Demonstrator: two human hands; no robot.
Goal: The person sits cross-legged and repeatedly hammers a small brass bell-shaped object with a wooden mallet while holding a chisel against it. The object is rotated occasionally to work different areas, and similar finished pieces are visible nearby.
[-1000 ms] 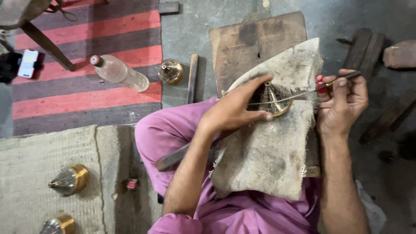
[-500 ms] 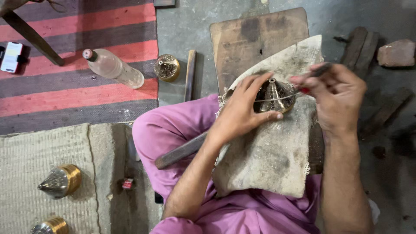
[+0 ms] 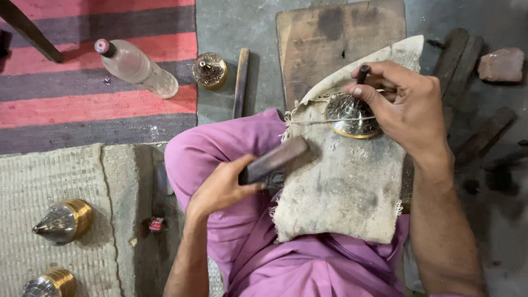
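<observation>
On a grey concrete floor, a worn burlap cloth over the lap carries a round engraved brass piece, likely heavy, rigid, best gripped at its rim. The right hand pinches a dark thin tool above it; the left hand grips a dark wooden block.

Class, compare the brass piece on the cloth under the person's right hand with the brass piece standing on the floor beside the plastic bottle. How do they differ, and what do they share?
The brass piece on the cloth lies on a sack over the lap, with the right hand on it holding a thin dark tool. The brass piece on the floor stands untouched on bare concrete beside the plastic bottle. The first looks darker and silvery with a gold rim; the second looks golden. Both are round, patterned metal.
</observation>
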